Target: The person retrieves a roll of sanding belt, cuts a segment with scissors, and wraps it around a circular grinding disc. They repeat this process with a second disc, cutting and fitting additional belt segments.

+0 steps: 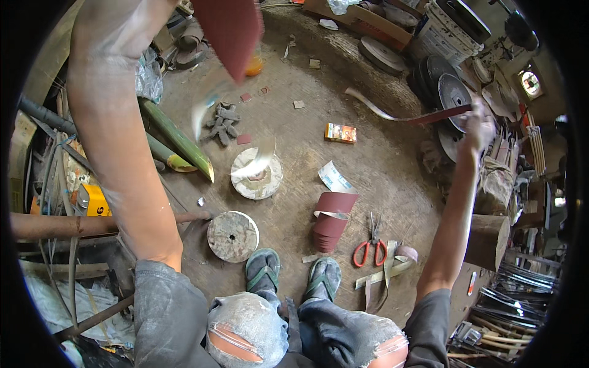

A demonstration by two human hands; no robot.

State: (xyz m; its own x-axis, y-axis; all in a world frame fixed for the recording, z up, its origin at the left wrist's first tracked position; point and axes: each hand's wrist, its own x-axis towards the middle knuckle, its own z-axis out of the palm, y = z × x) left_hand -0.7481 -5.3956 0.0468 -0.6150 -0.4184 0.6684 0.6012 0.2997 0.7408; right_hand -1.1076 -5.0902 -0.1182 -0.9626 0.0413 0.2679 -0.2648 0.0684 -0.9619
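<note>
My right hand, out at the right, is closed on one end of a narrow maroon sandpaper strip. The strip's pale back shows where it curls away to the left. My left arm is raised, and the blurred left hand runs off the top edge with its fingers hidden. Beside it hangs a wide maroon sandpaper piece; its upper end is cut off, so I cannot see what holds it. On the floor before my feet stands a curled maroon sandpaper roll with a pale band. Red-handled scissors lie to its right.
Two round discs lie left of centre. Cut green stalks, a grey glove and a rusty pipe are at left. A small orange box lies mid-floor. Black wheels and a wooden block stand right.
</note>
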